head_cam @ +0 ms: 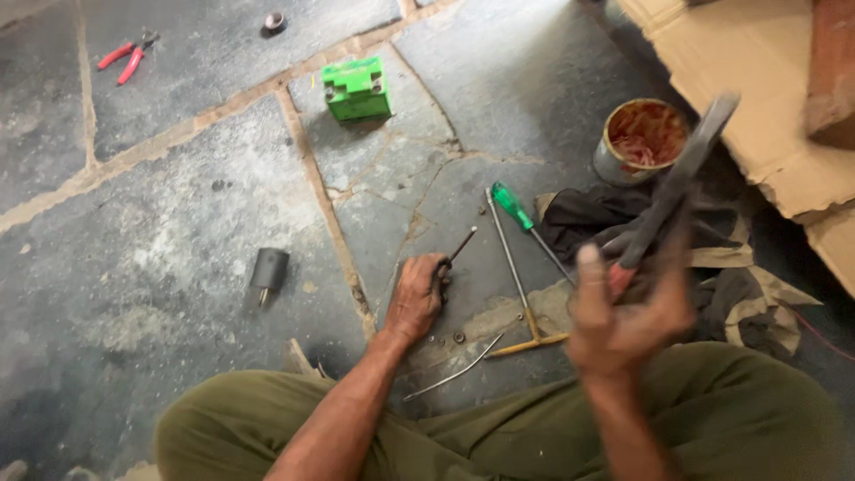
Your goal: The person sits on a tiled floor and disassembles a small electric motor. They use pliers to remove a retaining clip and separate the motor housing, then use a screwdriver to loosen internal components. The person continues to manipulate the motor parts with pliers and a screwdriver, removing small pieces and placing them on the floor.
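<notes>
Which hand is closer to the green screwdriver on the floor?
The right hand. It is raised just below and right of the green screwdriver, holding a dark tool. The left hand rests on the floor farther left.

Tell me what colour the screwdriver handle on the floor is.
Green, on the screwdriver lying on the stone floor; seen in the head view.

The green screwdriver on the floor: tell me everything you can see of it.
The screwdriver has a translucent-looking green handle and a thin metal shaft. It lies flat on the stone floor, handle toward the far side and shaft running toward the person on the right, where its tip disappears by the dark cloth. It lies close beside a long metal rod. Neither hand touches it: the left hand holds a dark thin tool nearby, and the right hand is raised with a blurred tool.
</notes>
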